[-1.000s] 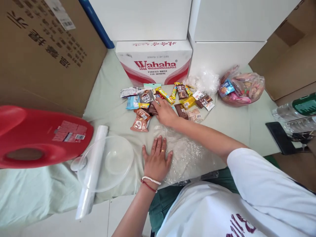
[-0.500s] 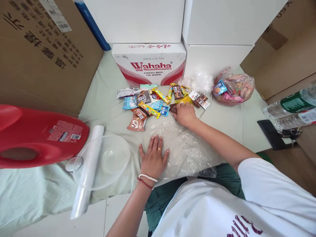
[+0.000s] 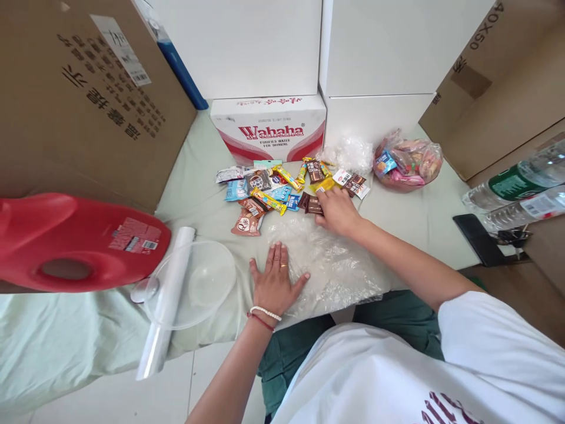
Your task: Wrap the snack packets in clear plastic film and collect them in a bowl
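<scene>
We are watching the right hand (image 3: 339, 213) leaning in over the near side of the wrapped snacks (image 3: 268, 201), and a dark brown packet (image 3: 314, 205) is lying just left of its fingers, right beside the thumb. Those fingers are curling with little gap between them — we are not able to tell whether they are gripping anything or only touching. The packet is resting on the cloth-covered tabletop (image 3: 424, 221), nearer to us than the yellow packet (image 3: 324, 185); the hand is hiding its right end, so its long axis is escaping us. The left hand (image 3: 273, 287) is lying farther off — toward us and leftward, fingers spreading flat, gripping nothing — at the left edge of the clear plastic film (image 3: 335, 271).
</scene>
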Available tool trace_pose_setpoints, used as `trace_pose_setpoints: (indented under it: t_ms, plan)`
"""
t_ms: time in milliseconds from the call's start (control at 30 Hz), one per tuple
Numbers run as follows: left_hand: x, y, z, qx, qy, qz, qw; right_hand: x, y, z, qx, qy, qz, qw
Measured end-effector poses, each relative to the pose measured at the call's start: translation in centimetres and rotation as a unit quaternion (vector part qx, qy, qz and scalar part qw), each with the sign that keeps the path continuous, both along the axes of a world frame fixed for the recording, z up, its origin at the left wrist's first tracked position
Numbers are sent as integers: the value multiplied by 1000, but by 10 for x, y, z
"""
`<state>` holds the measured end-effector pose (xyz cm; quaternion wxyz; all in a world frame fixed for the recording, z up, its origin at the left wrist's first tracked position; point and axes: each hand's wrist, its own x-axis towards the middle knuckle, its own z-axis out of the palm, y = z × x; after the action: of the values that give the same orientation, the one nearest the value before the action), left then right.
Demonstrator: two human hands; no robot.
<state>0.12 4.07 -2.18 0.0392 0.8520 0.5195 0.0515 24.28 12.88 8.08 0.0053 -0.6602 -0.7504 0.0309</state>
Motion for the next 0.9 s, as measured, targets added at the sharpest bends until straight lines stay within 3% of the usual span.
trace_pose_setpoints:
  t_ms: [100, 200, 267, 367, 433, 500, 633, 767, 900]
  plan:
    - [0, 0, 0, 1, 0, -6, 1000, 6, -44, 12, -26, 77, 122, 989]
    - [0, 0, 0, -4, -6, -5, 1000, 21, -92, 2, -104, 95, 234, 962]
    - [0, 0, -2, -7, -10, 1, 1000, 40, -118, -11, -135, 71, 229, 961]
    - [1, -1, -4, -3, -11, 13, 1000, 75, -140, -22, -138, 40, 146, 979]
    - [1, -1, -5, -2, -7, 15, 1000, 92, -142, -17, -115, 51, 95, 987]
    - [1, 0, -5, -6, -2, 12, 1000, 93, -135, -7, -94, 89, 85, 988]
    - [0, 1, -5, -15, 4, 14, 1000, 52, -106, 1, -99, 122, 195, 968]
    - [0, 2, -4, -19, 3, 14, 1000, 2, -76, -27, -120, 96, 282, 947]
    - [2, 1, -3, -23, -2, 23, 999, 0, -71, -51, -117, 171, 251, 946]
